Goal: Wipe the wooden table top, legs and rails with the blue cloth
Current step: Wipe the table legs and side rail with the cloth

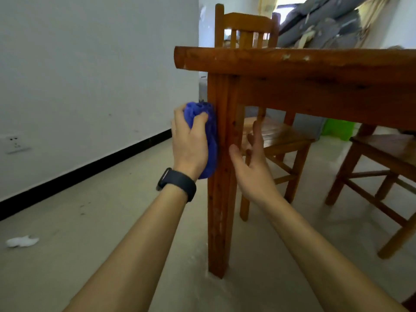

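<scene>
The wooden table (292, 61) fills the upper right, seen from low down, with its rail (326, 97) under the top. Its near corner leg (221, 199) runs down the middle to the floor. My left hand (190, 145), with a black band on the wrist, is closed on the bunched blue cloth (210, 140) and presses it against the leg's left face, about halfway up. My right hand (252, 161) is open with fingers spread, just right of the leg, thumb close to or touching the wood.
A wooden chair (279, 136) stands behind the leg, pushed under the table, and a second chair (382, 167) is at the right. A white wall with black skirting (90, 167) runs along the left. A white scrap (21, 241) lies on the floor. A green object (337, 129) sits beyond.
</scene>
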### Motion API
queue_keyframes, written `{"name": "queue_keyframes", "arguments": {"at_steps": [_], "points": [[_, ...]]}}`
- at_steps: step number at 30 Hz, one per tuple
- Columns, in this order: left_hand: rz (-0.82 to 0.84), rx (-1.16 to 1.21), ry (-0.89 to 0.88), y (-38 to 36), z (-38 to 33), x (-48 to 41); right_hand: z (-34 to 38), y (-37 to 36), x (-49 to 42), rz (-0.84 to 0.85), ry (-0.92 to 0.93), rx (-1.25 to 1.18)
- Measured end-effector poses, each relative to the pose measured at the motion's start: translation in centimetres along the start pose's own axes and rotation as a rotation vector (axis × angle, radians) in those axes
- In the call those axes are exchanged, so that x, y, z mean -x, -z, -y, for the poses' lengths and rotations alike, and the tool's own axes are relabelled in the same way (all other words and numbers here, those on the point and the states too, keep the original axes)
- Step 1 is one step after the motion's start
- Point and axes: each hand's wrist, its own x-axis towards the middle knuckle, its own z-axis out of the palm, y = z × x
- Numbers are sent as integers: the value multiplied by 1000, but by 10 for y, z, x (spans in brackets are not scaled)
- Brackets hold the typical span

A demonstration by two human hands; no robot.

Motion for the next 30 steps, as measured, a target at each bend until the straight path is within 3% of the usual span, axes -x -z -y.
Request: {"name": "queue_keyframes", "arguments": {"at_steps": [5, 10, 14, 18, 23, 24, 26, 28, 30], "points": [[1, -270, -100, -18, 42, 30, -13, 6, 0, 105, 8, 18], [398, -750, 177, 32, 117, 81, -39, 3, 22, 182, -85, 121], [147, -418, 259, 38, 96, 74, -63, 8, 42, 195, -218, 20], [-5, -218, 161, 13, 54, 49, -85, 11, 66, 160, -364, -89], [-80, -216, 21, -15, 49, 51, -109, 22, 74, 119, -425, -81], [-77, -252, 56, -16, 61, 60, -111, 24, 73, 120, -434, -89], [-24, -301, 288, -9, 93, 91, -116, 23, 76, 160, -448, -114], [39, -206, 621, 6, 124, 128, -124, 14, 83, 230, -450, -138], [39, -71, 822, 23, 148, 157, -134, -5, 95, 323, -465, -150]]}}
